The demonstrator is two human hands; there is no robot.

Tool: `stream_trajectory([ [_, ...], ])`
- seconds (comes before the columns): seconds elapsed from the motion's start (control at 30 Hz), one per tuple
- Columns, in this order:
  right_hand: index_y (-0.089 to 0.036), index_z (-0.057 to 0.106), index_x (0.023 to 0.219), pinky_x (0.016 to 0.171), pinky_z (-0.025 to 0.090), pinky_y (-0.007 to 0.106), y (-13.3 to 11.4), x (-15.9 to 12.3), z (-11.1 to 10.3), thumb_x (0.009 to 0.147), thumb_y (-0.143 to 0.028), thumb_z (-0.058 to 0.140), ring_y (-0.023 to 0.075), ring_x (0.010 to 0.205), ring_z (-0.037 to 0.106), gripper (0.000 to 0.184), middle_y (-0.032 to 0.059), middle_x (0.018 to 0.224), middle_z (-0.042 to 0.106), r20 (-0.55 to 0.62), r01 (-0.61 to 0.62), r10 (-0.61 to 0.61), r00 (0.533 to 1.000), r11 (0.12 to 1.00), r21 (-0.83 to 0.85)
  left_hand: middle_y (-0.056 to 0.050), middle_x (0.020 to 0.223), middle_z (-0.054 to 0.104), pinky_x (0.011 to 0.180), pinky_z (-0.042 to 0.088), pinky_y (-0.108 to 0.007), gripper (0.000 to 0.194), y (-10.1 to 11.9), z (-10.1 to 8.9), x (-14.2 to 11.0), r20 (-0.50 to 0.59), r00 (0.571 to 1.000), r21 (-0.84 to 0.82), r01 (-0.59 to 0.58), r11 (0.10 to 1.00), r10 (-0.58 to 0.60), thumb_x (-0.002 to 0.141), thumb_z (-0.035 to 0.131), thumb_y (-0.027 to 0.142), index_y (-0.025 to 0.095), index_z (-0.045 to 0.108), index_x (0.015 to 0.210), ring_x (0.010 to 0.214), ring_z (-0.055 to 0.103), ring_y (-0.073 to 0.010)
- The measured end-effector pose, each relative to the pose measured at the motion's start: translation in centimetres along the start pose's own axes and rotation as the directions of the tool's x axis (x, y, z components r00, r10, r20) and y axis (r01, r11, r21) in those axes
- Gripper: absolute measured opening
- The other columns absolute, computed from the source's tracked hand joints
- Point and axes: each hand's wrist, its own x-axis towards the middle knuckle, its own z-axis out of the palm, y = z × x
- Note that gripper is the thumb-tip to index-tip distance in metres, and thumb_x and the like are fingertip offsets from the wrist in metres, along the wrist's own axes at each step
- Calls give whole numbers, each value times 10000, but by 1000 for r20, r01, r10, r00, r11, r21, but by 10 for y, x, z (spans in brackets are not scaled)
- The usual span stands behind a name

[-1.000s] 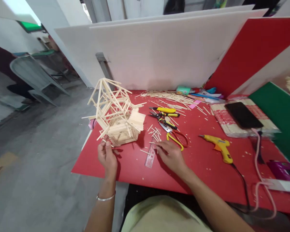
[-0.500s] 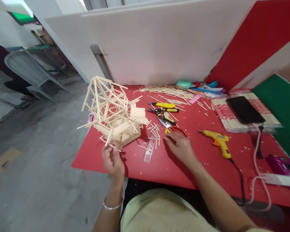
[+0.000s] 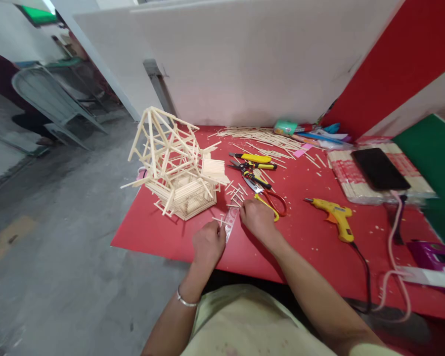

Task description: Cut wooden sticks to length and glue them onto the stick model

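My left hand (image 3: 208,242) is closed at the table's front, fingertips beside the lower end of a clear ruler (image 3: 230,223). Whatever it holds, if anything, is hidden. On the ruler's other side, my right hand (image 3: 258,219) is also closed, its fingers curled under and out of sight. Short cut sticks (image 3: 238,194) lie scattered just beyond both hands. A model built of thin wooden sticks (image 3: 178,170) stands to the left, apart from my hands. Scissors with red and yellow handles (image 3: 273,201) lie partly behind my right hand.
Beyond the scissors lie black-and-yellow pliers (image 3: 250,170) and a yellow cutter knife (image 3: 255,158). Loose sticks (image 3: 263,137) line the back. At right are a yellow glue gun (image 3: 333,215) with its cord and a phone (image 3: 380,169) on packed sticks. A white board (image 3: 244,64) stands behind.
My left hand has left the stick model's base and moved right to the ruler. My right hand has shifted left from the scissors' handles towards the ruler.
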Motion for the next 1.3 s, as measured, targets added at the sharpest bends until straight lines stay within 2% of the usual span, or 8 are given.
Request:
stream_trajectory([
  [0.1,-90,694,922,719,459,332,1,-3,-5,963,-262,486,294,891,685,273,209,953,710,17,-24,24,1000,999,29,-83,775,679,613,334,-289,233,-3,-3,-1,-51,999,-118,-9,993,3,939,542,335,183,655,803,707,608,-202],
  [0.2,-131,672,969,695,468,290,-3,-17,-17,1002,-312,456,232,838,693,283,136,938,729,35,19,-23,999,994,110,-60,767,663,679,407,-279,250,-2,-9,-1,-119,993,-467,-47,883,-10,922,588,359,176,686,783,717,589,-172],
  [0.3,-204,666,966,690,476,215,-16,-35,-31,1009,-333,481,138,765,684,230,15,862,735,37,138,-156,987,943,304,-13,666,620,565,402,-243,254,4,-14,0,-2,992,-852,64,520,-125,867,679,420,174,734,834,566,514,-116],
  [0.4,-212,686,960,728,488,215,-32,-49,-39,977,-284,538,130,781,684,166,5,885,742,-95,232,-218,971,782,578,59,484,483,411,264,-197,288,13,-23,2,191,960,-974,211,81,-205,792,764,449,165,727,822,396,340,-56],
  [0.5,-211,704,953,699,496,232,-47,-52,-42,966,-279,558,142,762,683,162,18,883,745,-183,272,-201,962,697,664,73,449,469,368,187,-170,306,20,-39,4,248,940,-967,224,-125,-234,694,850,408,152,711,786,357,306,-29],
  [0.83,-212,695,1081,800,552,276,-73,-31,-43,967,-221,564,164,875,698,173,42,968,744,-387,451,-249,888,638,624,86,441,453,353,168,-150,340,22,-77,33,196,936,-971,143,-193,-293,623,885,351,132,647,728,337,285,-7],
  [0.97,-219,678,1138,875,550,312,-62,-34,-34,950,-175,575,174,966,683,219,61,1058,726,-446,518,-288,847,636,572,101,423,415,355,146,-149,348,19,-80,47,197,928,-971,142,-191,-315,625,880,342,136,612,709,338,262,-5],
  [1.3,-238,680,1121,856,558,328,-36,-39,-11,950,-158,553,181,963,682,228,53,1023,731,-408,514,-324,854,650,560,91,453,413,368,162,-152,479,21,-80,58,282,931,-942,222,-252,-234,620,885,369,170,450,592,355,276,0],
])
